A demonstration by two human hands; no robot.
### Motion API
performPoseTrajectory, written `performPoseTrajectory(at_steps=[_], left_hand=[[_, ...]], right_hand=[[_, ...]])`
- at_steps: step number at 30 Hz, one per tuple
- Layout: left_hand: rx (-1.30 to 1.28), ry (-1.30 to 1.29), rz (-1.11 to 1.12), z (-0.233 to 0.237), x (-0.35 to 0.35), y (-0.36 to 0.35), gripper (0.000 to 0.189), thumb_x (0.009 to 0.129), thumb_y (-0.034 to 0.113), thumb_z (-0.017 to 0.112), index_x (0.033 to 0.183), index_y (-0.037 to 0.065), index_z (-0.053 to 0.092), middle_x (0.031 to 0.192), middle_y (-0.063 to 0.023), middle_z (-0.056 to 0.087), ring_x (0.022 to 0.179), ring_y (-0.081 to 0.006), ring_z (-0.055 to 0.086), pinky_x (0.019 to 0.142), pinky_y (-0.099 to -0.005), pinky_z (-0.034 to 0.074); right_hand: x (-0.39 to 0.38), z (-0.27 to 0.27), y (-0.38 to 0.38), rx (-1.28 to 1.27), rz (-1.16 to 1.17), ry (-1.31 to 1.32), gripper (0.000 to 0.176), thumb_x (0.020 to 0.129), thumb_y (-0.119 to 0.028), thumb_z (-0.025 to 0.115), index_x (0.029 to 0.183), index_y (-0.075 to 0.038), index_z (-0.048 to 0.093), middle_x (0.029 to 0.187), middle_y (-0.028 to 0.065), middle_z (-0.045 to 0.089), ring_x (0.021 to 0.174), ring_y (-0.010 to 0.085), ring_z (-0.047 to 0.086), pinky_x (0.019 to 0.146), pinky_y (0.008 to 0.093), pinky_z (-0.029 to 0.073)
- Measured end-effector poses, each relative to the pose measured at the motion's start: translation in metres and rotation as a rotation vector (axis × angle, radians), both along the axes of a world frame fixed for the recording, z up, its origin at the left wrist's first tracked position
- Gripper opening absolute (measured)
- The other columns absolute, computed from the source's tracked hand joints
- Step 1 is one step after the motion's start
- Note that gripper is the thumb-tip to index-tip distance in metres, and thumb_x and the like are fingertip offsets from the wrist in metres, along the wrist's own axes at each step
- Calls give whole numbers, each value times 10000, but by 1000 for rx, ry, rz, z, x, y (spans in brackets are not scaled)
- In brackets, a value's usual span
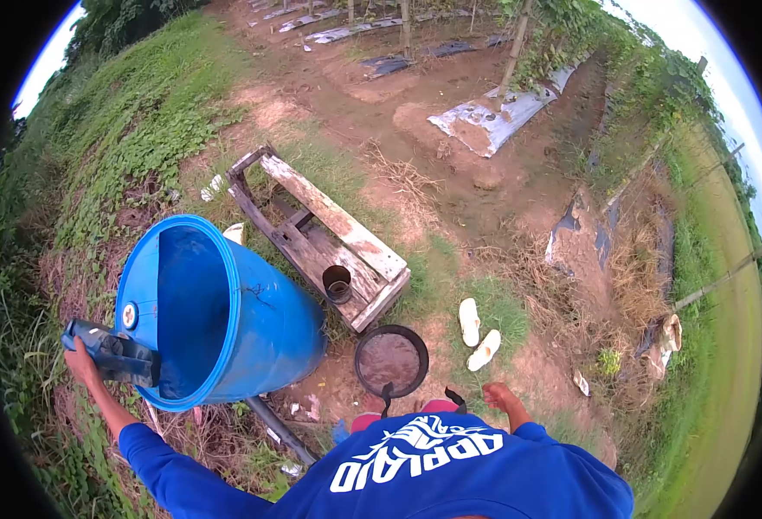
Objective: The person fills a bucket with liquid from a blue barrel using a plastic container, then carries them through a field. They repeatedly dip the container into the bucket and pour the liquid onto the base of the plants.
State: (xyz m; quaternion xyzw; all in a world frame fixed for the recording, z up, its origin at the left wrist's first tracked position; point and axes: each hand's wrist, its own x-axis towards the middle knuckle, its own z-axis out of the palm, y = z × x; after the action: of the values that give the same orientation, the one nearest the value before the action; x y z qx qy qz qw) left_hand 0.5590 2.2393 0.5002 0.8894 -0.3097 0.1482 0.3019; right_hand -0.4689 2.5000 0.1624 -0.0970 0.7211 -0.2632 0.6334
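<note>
My left hand is wrapped round a dark, box-shaped plastic container, held tilted at the left edge of a blue plastic drum. The lower end of the container reaches over the drum's opening. Part of the drum's top is cut away, and a round white cap sits on the part that is left. My right hand is beside my body with its fingers curled in, and nothing shows in it. Nearest to it are a pair of pale clogs and a black bucket holding brownish liquid.
Behind the drum stands a weathered wooden bench with a dark open can on it. A black pipe runs from under the drum. Plastic sheeting, posts and climbing plants are farther off. Dry stalks lie on the soil.
</note>
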Motion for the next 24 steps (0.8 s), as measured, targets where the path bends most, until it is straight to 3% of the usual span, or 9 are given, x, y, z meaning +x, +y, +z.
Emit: performPoseTrajectory(at_steps=[1,6,8,11,15,20,24], left_hand=[[56,14,6,-1,-1,0,704,823,621,508,1041,-41,611,1001,-257,646,946,-430,606,831,-509,436],[178,-73,185,28,-86,19,736,835,635,478,1147,-24,575,1118,-265,609,1045,-400,580,905,-487,426],[149,-350,313,38,-111,22,682,864,593,478,1205,10,568,1178,-238,591,1095,-380,559,922,-490,421],[-63,-484,72,51,-130,24,550,902,476,517,1236,42,567,1172,-182,601,1093,-341,563,925,-463,444],[-217,-464,-218,75,-248,30,379,947,303,526,1215,39,578,1152,-151,600,1062,-283,577,911,-408,467],[-202,-495,-539,78,-367,40,284,959,162,525,1201,19,560,1155,-145,580,1023,-276,573,828,-402,495],[-65,-274,-747,47,-454,46,238,955,134,521,1153,7,558,1104,-148,577,969,-268,578,750,-387,473]], right_hand=[[-1,-7,1,9,6,-8,281,793,-315,644,1005,-131,627,798,0,570,678,159,572,563,336,459],[10,9,-15,57,61,35,266,798,-311,642,982,-120,621,767,-4,560,653,147,560,537,317,448],[8,0,-24,70,53,36,273,800,-312,639,983,-110,621,767,-2,558,647,144,558,533,302,447],[2,-8,-28,-44,91,-12,327,799,-327,636,1007,-74,621,790,12,561,657,138,559,509,266,440],[7,17,-44,-104,169,107,399,795,-337,628,1050,-30,617,833,31,562,682,135,561,485,253,433],[-4,1,-47,-124,158,130,434,791,-354,625,1093,-42,609,882,39,564,696,140,559,494,249,437],[-25,-6,-41,-93,112,94,414,795,-346,634,1088,-55,612,840,25,546,681,131,543,465,243,416]])
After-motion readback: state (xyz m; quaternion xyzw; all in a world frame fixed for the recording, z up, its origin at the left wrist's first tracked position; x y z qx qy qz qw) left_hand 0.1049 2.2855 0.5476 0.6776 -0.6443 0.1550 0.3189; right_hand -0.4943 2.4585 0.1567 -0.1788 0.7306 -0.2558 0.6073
